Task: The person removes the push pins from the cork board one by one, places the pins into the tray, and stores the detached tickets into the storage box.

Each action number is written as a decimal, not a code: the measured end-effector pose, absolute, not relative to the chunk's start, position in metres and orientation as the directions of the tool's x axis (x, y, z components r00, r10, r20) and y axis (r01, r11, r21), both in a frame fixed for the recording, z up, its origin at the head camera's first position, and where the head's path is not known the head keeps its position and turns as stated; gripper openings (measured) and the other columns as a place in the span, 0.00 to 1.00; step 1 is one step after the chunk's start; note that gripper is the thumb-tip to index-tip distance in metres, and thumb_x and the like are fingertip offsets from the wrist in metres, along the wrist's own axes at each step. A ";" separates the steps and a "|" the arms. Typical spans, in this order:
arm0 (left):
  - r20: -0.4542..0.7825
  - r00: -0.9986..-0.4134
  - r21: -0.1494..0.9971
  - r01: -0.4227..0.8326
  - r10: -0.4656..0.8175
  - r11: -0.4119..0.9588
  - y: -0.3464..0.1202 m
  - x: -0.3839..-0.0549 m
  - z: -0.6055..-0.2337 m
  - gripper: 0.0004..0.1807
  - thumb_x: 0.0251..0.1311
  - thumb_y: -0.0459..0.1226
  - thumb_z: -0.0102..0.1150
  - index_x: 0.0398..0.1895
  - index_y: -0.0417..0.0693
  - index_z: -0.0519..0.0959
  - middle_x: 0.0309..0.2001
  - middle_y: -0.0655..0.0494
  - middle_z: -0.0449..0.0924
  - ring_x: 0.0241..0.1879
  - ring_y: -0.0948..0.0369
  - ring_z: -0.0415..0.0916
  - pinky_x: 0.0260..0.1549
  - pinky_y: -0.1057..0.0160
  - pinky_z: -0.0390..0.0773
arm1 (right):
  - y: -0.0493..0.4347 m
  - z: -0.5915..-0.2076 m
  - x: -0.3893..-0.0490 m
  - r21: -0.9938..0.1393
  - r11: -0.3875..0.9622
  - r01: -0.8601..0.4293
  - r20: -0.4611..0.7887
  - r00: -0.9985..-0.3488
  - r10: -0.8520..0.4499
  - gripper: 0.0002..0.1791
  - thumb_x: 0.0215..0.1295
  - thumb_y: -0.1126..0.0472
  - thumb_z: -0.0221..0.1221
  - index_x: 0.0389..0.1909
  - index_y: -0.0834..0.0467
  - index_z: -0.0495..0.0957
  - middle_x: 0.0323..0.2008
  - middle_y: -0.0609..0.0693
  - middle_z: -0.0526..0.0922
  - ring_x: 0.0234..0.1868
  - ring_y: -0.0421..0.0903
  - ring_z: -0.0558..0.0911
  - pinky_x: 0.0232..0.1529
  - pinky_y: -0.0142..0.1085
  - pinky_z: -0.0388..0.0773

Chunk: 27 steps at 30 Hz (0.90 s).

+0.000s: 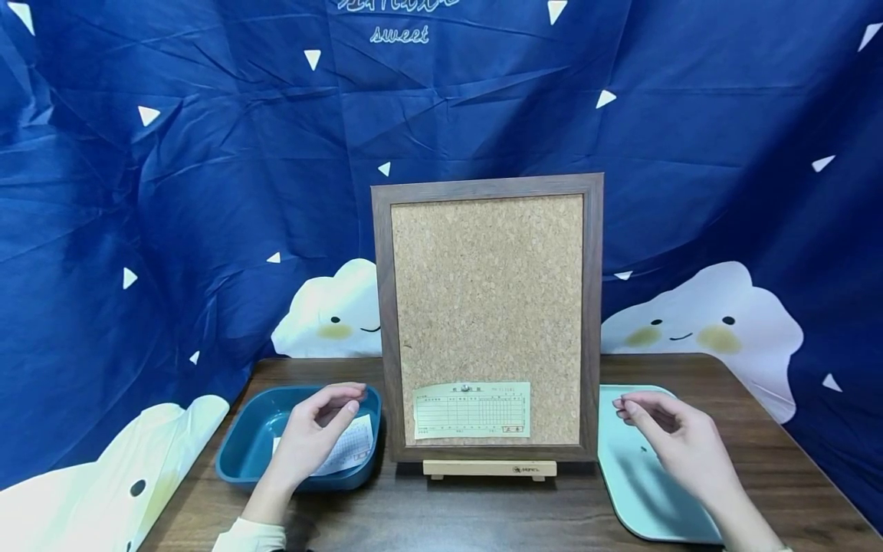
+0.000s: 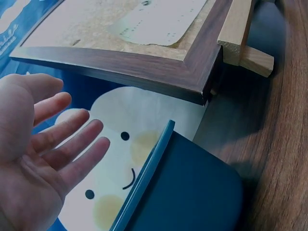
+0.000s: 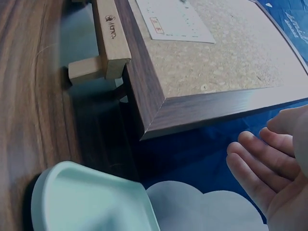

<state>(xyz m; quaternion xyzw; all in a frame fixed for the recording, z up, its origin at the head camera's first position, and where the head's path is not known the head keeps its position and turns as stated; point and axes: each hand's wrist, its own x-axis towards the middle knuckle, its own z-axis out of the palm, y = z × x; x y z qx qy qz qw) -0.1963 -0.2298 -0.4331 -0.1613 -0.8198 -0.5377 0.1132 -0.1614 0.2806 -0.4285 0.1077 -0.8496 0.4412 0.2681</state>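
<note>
My left hand [image 1: 313, 433] hovers over a dark teal basin [image 1: 231, 452], its fingers loosely bent and nothing between them. Inside the basin lie printed paper slips [image 1: 354, 446], partly hidden by that hand. Above a mint-green tray [image 1: 624, 491] is my right hand [image 1: 683, 437], fingers relaxed and holding nothing. One small dark item [image 1: 644, 449] lies on the tray. Between the hands stands a brown-framed cork board [image 1: 486, 291]. A pale green printed form [image 1: 472, 414] hangs low on the cork, with a small pin [image 1: 465, 388] at its top edge.
A light wooden stand [image 1: 490, 468] supports the board on the dark wood table [image 1: 510, 514]. Behind everything hangs a blue cloth [image 1: 207, 192] with white triangles and smiling clouds. The basin is left of the board, the tray right of it.
</note>
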 end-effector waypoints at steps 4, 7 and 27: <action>0.372 -0.915 0.843 0.403 0.154 0.355 -0.228 -0.197 -0.433 0.13 0.78 0.37 0.63 0.60 0.46 0.85 0.63 0.39 0.85 0.57 0.66 0.86 0.57 0.75 0.80 | 0.275 -0.425 -0.162 -0.690 0.569 -0.448 0.568 -0.822 0.042 0.08 0.72 0.73 0.65 0.48 0.62 0.88 0.39 0.29 0.90 0.37 0.24 0.88 0.41 0.17 0.81; 0.387 -0.908 0.839 0.420 0.163 0.347 -0.227 -0.197 -0.433 0.13 0.78 0.37 0.63 0.59 0.45 0.85 0.64 0.39 0.85 0.57 0.69 0.85 0.57 0.75 0.80 | 0.272 -0.423 -0.162 -0.684 0.566 -0.460 0.578 -0.815 0.036 0.09 0.72 0.73 0.65 0.48 0.62 0.88 0.39 0.29 0.90 0.38 0.24 0.88 0.41 0.17 0.81; 0.403 -0.895 0.820 0.445 0.189 0.360 -0.216 -0.197 -0.429 0.12 0.77 0.37 0.64 0.58 0.48 0.86 0.70 0.53 0.82 0.64 0.65 0.82 0.60 0.69 0.80 | 0.256 -0.408 -0.162 -0.682 0.543 -0.490 0.588 -0.809 0.007 0.08 0.72 0.73 0.65 0.46 0.61 0.88 0.40 0.31 0.91 0.37 0.26 0.89 0.42 0.18 0.81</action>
